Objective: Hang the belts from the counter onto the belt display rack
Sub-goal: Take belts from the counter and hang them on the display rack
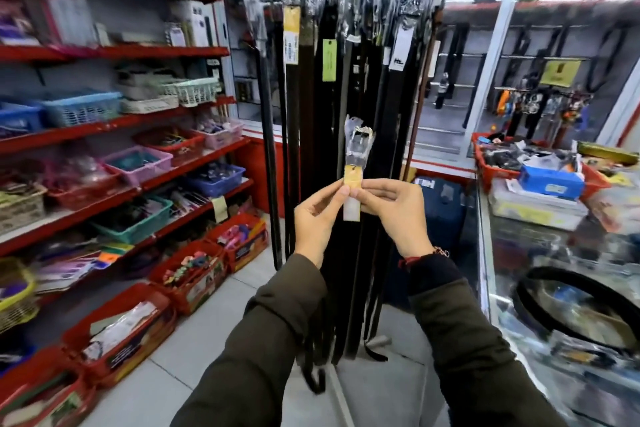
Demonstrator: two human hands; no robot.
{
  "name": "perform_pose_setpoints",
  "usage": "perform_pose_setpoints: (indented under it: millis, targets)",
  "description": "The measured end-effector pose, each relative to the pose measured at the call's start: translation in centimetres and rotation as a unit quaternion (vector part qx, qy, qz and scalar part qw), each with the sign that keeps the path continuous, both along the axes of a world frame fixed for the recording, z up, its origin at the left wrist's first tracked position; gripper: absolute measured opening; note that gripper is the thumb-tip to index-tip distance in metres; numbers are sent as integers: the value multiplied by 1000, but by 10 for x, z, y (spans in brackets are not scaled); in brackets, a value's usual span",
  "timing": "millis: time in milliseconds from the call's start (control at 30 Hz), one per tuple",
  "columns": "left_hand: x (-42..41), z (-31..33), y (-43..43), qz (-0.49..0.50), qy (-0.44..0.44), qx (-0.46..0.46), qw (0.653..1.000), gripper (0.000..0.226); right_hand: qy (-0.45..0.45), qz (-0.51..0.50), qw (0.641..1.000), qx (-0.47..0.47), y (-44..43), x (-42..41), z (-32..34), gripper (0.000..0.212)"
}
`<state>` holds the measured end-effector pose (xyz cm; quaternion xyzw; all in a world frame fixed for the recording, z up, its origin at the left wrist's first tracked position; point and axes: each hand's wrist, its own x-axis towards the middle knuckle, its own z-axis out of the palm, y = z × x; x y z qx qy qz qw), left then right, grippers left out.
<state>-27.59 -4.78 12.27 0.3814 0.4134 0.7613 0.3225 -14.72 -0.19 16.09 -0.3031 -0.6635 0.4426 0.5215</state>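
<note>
Black leather makes up most of what hangs on the belt rack (349, 55), a crowded row of dark straps with plastic-wrapped buckles and paper tags at the top. In front of the rack, both hands hold one belt (356, 156) upright: the left hand (320, 215) and the right hand (398, 215) each pinch it just below the wrapped buckle, where a yellow tag (353, 178) sits, and the strap drops between the sleeves, hard to tell apart from the hanging ones behind it.

To hang it well, the person should probably lift the buckle end up to the rack's top, find a free hook or gap among the packed belts, and keep the strap straight so it does not tangle with its neighbours. The hooks themselves are blurred, so which are free cannot be told.

Right of the rack lies the glass surface (519, 305), carrying another black belt (568, 308) curled in a loop, not yet hung. A red tray (485, 166) of small goods sits further back on it. Left of the rack stand red shelves (114, 52) with baskets, and the floor is pale tile.
</note>
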Motion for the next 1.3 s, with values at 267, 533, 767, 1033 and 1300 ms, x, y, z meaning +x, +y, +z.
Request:
perform_pose_setpoints:
  millis: [267,533,767,1033,1300]
  targets:
    - [-48,81,10,26,1,57,998,24,105,44,992,49,29,-59,75,23]
    - [-96,197,31,85,58,148,984,14,189,116,971,91,41,-112,178,31]
    - [-120,235,42,121,61,151,979,18,167,115,973,107,59,-145,219,30]
    - [-127,221,52,102,21,94,990,27,127,73,984,97,79,-160,209,22]
    - [-131,216,68,98,17,53,994,30,96,28,992,76,94,-164,198,24]
